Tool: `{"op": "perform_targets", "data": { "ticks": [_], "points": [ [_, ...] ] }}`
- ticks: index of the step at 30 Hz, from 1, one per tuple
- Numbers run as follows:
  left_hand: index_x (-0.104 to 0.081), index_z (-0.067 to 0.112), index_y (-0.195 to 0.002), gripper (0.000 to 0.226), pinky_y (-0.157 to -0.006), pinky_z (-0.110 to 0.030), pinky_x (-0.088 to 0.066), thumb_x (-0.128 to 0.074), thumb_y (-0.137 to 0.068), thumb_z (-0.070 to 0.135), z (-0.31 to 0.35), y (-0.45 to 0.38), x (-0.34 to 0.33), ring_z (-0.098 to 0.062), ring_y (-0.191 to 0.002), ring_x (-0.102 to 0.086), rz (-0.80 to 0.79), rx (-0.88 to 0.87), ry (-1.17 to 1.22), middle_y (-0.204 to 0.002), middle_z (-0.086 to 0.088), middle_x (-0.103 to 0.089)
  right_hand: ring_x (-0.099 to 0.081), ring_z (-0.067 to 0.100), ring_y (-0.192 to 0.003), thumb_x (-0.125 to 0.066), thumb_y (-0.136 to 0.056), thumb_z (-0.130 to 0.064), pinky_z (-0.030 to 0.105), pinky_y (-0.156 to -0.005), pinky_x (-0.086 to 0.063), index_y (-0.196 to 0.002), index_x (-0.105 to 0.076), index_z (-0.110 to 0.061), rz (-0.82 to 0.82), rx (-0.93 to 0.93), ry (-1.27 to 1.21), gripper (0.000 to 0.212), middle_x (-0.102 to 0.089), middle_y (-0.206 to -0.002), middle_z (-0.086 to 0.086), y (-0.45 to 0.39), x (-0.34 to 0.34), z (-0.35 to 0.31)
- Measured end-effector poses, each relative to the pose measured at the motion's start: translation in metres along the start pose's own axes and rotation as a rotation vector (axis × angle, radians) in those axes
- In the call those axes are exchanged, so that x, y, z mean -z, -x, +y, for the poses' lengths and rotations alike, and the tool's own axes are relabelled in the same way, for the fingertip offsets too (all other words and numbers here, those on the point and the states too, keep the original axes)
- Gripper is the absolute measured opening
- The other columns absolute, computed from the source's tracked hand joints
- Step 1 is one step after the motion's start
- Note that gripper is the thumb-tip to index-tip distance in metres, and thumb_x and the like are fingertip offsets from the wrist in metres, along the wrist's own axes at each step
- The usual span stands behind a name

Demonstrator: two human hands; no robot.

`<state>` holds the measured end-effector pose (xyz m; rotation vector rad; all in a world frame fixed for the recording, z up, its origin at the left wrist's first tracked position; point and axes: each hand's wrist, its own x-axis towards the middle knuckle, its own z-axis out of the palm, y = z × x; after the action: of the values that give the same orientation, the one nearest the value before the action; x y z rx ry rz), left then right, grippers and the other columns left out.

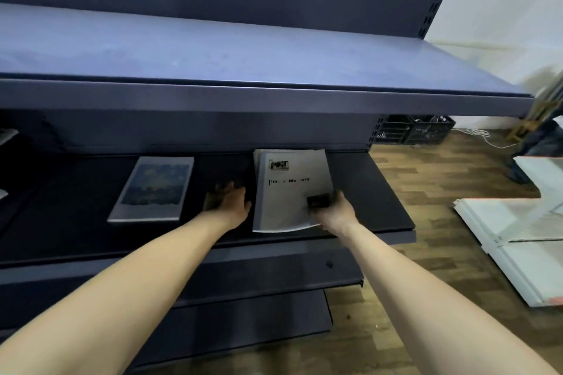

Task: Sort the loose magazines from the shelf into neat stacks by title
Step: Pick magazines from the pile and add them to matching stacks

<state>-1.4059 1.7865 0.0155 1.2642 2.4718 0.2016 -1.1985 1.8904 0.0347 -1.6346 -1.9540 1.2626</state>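
From the head camera, two bare arms reach into a dark shelf (380,192). It is the middle board of a big dark rack, with a wider bluish board above it.

A white magazine (289,192) lies flat on the shelf, toward the right end. It seems to sit on top of other white ones, because more page edges peek out at its far left corner. There are dark letters on the cover, but some are too blurry to read. Its near edge curls up a little.

The right hand (333,207) is on the near right corner of the white magazine. The grip is closed on that corner, with the thumb on top. A small dark patch sits by the fingers, and I cannot tell what it is.

The left hand (230,201) lies on the shelf just left of the white magazine. Its fingers are spread and hold nothing.

A blue magazine (152,189) lies flat further left, apart from both hands.

On the wood floor (426,192) to the right lie white boards (524,237).
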Motion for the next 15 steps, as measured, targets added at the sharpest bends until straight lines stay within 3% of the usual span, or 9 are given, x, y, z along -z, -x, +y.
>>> {"op": "perform_targets", "data": {
  "ticks": [2,4,7,10,15],
  "points": [
    [-0.034,0.012,-0.148,0.047,-0.111,-0.034,-0.025,-0.034,-0.106,0.032,0.012,0.008,-0.001,-0.028,-0.143,-0.025,-0.01,-0.022,-0.013,-0.157,-0.011,-0.024,-0.05,0.032,-0.13,-0.074,-0.081,-0.026,0.039,-0.107,-0.045,-0.155,-0.016,-0.012,-0.017,0.054,0.037,0.095,-0.047,-0.145,0.014,-0.004,0.003,0.002],
    [-0.035,0.013,-0.147,0.047,-0.111,-0.035,-0.026,-0.032,-0.106,0.035,0.018,0.012,-0.005,-0.028,-0.141,-0.028,-0.003,-0.017,-0.019,-0.155,-0.01,-0.028,-0.042,0.031,-0.136,-0.074,-0.084,-0.028,0.033,-0.108,-0.038,-0.158,0.001,-0.014,-0.034,0.111,0.057,0.107,-0.035,-0.151,0.015,-0.008,0.005,0.006],
    [-0.04,0.019,-0.143,0.047,-0.116,-0.043,-0.021,-0.032,-0.104,0.042,0.02,0.017,-0.009,-0.031,-0.144,-0.022,0.008,0.077,-0.021,-0.158,-0.009,-0.023,-0.045,0.034,-0.13,-0.069,-0.089,-0.027,0.032,-0.105,-0.039,-0.157,-0.017,-0.016,-0.014,0.207,0.125,0.086,-0.03,-0.149,0.015,-0.011,0.004,0.014],
    [-0.044,0.02,-0.14,0.046,-0.114,-0.044,-0.025,-0.032,-0.103,0.044,0.024,0.02,-0.011,-0.033,-0.142,-0.024,-0.002,0.115,-0.052,-0.155,-0.009,-0.028,-0.041,0.037,-0.132,-0.067,-0.09,-0.031,0.038,-0.112,-0.037,-0.153,-0.03,-0.019,0.009,0.278,0.181,0.074,-0.028,-0.148,0.015,-0.02,0.0,0.024],
    [-0.052,0.019,-0.126,0.038,-0.106,-0.044,-0.031,-0.034,-0.102,0.043,0.031,0.011,-0.011,-0.032,-0.131,-0.036,0.014,0.122,-0.08,-0.141,-0.008,-0.041,-0.014,0.033,-0.143,-0.079,-0.068,-0.058,0.04,-0.117,-0.024,-0.154,-0.027,-0.024,-0.108,0.284,0.435,0.106,-0.014,-0.158,0.007,-0.032,0.007,0.033]
  ]
}}
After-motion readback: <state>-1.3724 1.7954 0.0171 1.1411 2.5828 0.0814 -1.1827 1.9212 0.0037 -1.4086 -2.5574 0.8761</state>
